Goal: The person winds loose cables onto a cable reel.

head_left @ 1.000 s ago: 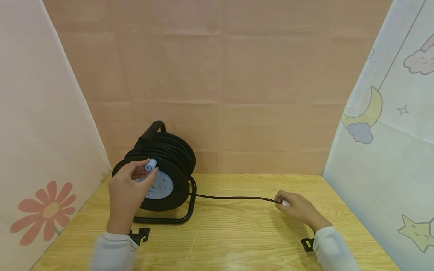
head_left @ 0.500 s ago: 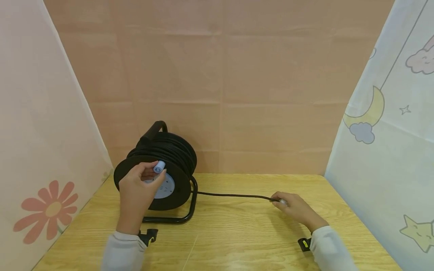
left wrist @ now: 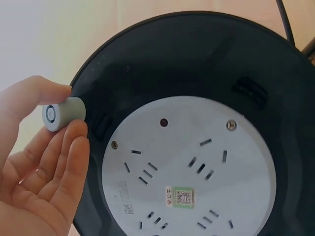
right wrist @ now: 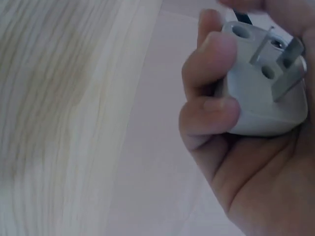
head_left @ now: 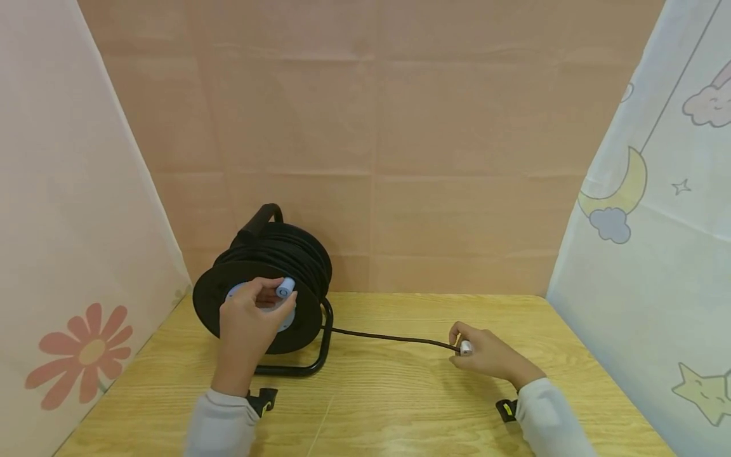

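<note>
A black cable reel (head_left: 212, 298) stands at the left of the table, with black cable wound on its drum and a pale socket panel (left wrist: 147, 172) on its front. My left hand (head_left: 248, 327) pinches the small grey-blue crank knob (left wrist: 73, 111) near the flange's edge between thumb and fingers. At the right, my right hand (head_left: 491, 355) holds a white plug (right wrist: 256, 93), its fingers curled round the body. Metal prongs of this plug show in the right wrist view. Between reel and plug the cable (head_left: 394, 337) runs just over the table.
The reel rests on a black tube stand (head_left: 291, 370) and has a carrying handle (head_left: 257, 222) on top. A wooden table (head_left: 365, 393) lies beneath. Behind is a tan backdrop (head_left: 434, 158), with printed cloth panels (head_left: 639, 279) at the sides.
My left hand has moved right and slightly down with the knob, round the reel's front. My right hand has shifted a little left towards the reel with the plug, which is turned differently.
</note>
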The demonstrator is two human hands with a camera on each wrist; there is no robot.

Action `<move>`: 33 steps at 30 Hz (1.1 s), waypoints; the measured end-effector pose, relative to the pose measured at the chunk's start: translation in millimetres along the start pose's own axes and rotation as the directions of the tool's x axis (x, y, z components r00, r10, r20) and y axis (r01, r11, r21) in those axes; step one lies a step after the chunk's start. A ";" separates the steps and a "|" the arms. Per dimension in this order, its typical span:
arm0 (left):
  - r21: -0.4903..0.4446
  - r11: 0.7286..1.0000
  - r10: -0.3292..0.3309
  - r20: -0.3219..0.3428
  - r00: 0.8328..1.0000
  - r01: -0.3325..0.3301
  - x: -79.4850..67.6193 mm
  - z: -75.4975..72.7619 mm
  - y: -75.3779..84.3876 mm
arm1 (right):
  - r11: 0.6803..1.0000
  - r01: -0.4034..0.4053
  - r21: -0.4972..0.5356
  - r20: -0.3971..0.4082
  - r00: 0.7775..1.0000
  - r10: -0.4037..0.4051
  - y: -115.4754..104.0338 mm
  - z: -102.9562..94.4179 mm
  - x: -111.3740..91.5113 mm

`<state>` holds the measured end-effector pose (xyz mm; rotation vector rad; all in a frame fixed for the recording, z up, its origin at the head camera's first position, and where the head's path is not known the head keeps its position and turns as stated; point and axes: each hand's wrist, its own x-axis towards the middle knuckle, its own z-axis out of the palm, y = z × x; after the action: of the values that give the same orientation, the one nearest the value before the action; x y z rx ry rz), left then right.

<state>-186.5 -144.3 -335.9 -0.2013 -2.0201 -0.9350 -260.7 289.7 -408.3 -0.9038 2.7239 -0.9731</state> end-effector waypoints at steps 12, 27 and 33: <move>0.033 0.999 0.034 0.008 0.999 -0.035 -6.4 13.2 2.0 | 0.990 0.075 -0.121 -0.166 0.981 -0.095 5.7 7.1 5.1; 0.158 0.986 0.030 0.090 0.996 -0.044 -14.6 21.1 14.5 | 0.975 0.179 -0.134 -0.172 0.965 -0.201 0.9 18.8 19.2; 0.203 0.979 -0.024 0.167 0.986 -0.011 -16.9 20.5 18.4 | 0.978 0.177 -0.107 -0.147 0.970 -0.191 -8.3 22.2 24.9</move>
<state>-181.1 -114.0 -345.9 -0.1658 -2.2577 -0.7287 -270.4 258.3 -418.5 -1.1622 2.8789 -0.9944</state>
